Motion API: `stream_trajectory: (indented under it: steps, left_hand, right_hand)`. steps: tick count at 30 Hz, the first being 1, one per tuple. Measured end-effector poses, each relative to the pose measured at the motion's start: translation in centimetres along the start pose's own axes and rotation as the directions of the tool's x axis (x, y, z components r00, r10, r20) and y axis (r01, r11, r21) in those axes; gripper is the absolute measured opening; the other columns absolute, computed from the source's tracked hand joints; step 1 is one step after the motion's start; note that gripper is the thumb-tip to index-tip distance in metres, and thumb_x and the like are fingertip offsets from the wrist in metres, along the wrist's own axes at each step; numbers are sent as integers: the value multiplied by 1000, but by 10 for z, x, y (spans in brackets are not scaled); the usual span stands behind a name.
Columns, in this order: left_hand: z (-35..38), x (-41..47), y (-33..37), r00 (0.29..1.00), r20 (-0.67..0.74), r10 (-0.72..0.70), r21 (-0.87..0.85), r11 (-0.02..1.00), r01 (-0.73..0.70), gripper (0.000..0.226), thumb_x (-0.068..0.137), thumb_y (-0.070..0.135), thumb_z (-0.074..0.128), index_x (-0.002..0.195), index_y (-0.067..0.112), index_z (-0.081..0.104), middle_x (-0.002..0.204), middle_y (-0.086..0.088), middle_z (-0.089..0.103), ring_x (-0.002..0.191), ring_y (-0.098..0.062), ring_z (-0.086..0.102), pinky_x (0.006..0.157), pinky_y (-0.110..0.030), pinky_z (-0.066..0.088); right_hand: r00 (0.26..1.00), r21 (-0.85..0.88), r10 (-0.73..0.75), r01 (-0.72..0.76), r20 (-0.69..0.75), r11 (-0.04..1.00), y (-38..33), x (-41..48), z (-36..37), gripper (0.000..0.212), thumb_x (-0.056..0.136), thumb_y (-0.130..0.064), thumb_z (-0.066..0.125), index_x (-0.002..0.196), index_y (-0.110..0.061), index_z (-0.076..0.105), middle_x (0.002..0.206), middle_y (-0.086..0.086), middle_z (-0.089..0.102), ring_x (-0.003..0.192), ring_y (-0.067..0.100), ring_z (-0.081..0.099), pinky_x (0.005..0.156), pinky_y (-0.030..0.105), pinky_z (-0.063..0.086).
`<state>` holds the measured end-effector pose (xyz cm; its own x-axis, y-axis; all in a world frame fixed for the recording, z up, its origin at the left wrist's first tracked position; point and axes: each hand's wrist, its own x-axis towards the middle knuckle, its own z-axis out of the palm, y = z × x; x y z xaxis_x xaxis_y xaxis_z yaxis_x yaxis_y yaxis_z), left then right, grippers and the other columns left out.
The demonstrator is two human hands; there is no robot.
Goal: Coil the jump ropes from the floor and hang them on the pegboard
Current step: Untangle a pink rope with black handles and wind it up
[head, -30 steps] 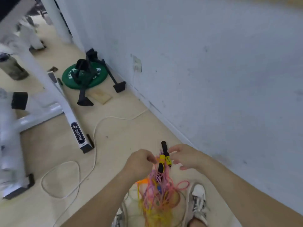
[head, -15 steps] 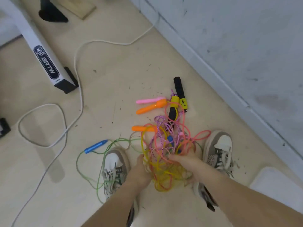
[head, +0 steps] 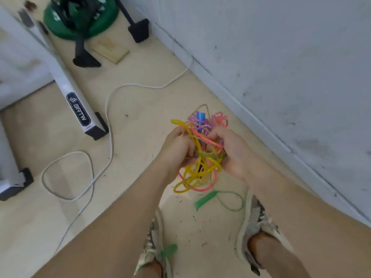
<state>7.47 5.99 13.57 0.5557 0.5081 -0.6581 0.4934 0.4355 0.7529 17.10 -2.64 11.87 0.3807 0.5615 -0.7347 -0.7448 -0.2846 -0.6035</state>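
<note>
Gripping the tangled jump ropes [head: 200,157] just out from the wall [head: 281,77], the left hand [head: 178,149] and right hand [head: 233,155] had fingers [head: 215,133] curled tight into the bundle, held off the floor [head: 140,117]. Gathering looked nearly done; next, one rope would need teasing free for coiling.

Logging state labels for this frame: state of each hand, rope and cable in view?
left hand: grips the rope tangle
right hand: grips the rope tangle
rope tangle: knotted, uncoiled, held between both hands
blue handle: sticks up from the tangle's top
green rope: loose on the floor, uncoiled
white cable: lies looped on the floor
</note>
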Motion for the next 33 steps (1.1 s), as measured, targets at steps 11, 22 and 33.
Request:
stream_trajectory:
  steps: [11,22,33]
  left_hand:
    - [-15,-130,94,940,-74,334,251,918,-306,21,71,27,53,80,35,70,75,22,67,81,-5,59,73,-26,40]
    - [-19,-135,80,972,71,225,473,850,-232,42,80,33,75,116,33,53,86,-2,70,71,-13,67,70,-30,52]
    - [-22,-116,114,773,-364,519,39,838,-544,16,84,9,64,87,23,70,60,-7,36,52,-18,31,48,-27,29]
  right_hand:
    - [966,183,-213,185,148,966,-93,-159,11,19,85,-35,61,97,-21,66,93,8,61,80,20,56,66,30,42]
    - [996,464,-79,57,29,884,-88,-153,39,21,91,-14,57,81,0,68,84,16,65,75,23,59,86,32,49]
    - [923,-573,-384,299,-30,763,-107,-148,23,18,92,-17,63,108,-13,70,79,4,69,60,10,58,48,19,39]
